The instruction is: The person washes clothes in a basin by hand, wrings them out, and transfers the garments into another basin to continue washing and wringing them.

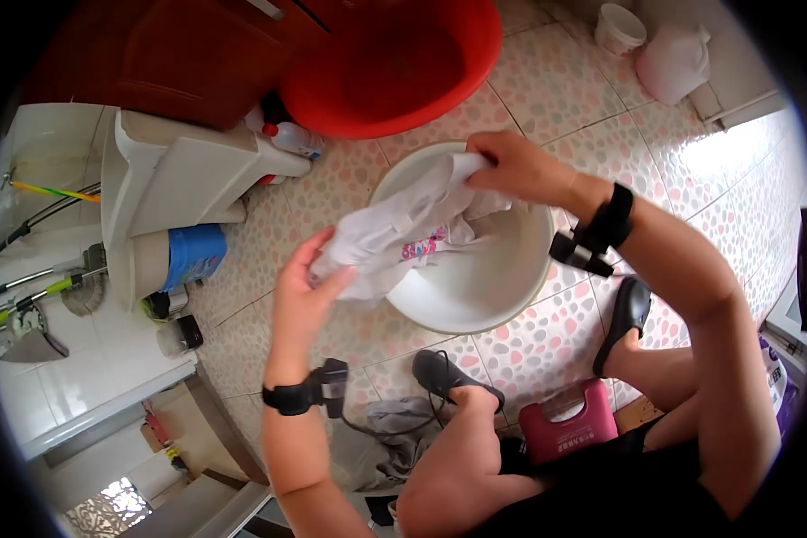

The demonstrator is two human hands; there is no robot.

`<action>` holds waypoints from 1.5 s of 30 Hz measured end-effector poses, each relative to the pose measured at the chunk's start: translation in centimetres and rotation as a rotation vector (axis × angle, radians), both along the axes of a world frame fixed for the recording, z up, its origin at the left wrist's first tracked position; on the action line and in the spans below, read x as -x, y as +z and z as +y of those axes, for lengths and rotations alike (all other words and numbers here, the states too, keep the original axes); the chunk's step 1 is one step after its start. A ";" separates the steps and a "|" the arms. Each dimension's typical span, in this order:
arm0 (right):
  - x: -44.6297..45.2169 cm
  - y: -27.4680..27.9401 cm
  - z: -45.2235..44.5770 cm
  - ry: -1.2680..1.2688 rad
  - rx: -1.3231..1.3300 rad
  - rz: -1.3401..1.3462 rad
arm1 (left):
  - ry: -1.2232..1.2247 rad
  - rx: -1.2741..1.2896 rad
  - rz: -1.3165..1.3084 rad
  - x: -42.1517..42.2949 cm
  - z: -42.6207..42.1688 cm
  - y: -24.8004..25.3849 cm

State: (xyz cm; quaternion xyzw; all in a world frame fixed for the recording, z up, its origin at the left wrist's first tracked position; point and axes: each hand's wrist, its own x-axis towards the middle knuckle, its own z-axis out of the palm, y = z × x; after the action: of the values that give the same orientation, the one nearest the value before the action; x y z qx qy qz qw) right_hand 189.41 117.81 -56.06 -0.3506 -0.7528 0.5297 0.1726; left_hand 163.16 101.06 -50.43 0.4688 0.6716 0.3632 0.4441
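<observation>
A white garment (381,229) with a pink and blue print is stretched between my two hands above a white basin (475,296) on the floor. My left hand (309,278) grips its left end, thumb on top, just outside the basin's rim. At the upper right, my right hand (520,170) pinches the other end between thumb and fingers. Part of the cloth hangs down into the basin. What kind of garment it is cannot be made out. Each wrist wears a black strap with a small device.
A large red tub (394,72) stands beyond the basin. Bottles (291,140) and a blue-labelled bucket (195,255) are at left. Grey cloth (403,430) lies near my feet, beside a pink stool (569,426). A white jug (674,63) and a small tub (619,30) stand far right.
</observation>
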 end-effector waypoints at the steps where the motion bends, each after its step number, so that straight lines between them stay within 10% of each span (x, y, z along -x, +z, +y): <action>1: 0.5 0.5 -1.0 0.010 0.075 -0.007 | 0.023 0.005 -0.086 -1.1 0.0 -1.0; 8: 2.2 -0.2 -5.7 0.403 -0.222 0.078 | -0.028 0.018 -0.130 -8.7 0.2 -8.3; 15: -5.7 -9.8 2.2 -0.310 -0.476 -0.345 | -0.379 0.420 0.463 -9.0 -4.3 -13.8; 18: -6.4 -11.2 3.5 -0.321 -0.028 -0.548 | -0.296 0.461 0.552 -6.6 -5.6 -15.5; 24: -2.2 -9.5 8.1 -0.430 0.830 0.279 | -0.187 0.650 0.773 -1.4 -7.3 -16.7; 32: 2.7 -13.0 14.8 -0.599 1.038 0.335 | 0.094 0.609 0.832 4.8 -12.2 -18.4; 37: 3.3 -10.9 14.4 -0.676 0.733 0.291 | 0.196 0.664 0.771 8.5 -15.9 -18.8; 45: -12.5 -9.0 2.7 -0.625 0.892 0.093 | 0.399 0.470 0.452 11.1 -17.6 -18.6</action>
State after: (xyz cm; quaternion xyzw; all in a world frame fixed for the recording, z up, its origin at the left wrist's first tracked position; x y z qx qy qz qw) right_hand 201.89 120.47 -65.05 -0.5729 -0.3068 0.7360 0.1896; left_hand 152.07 83.50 -69.01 0.2824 0.8956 0.1664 0.3007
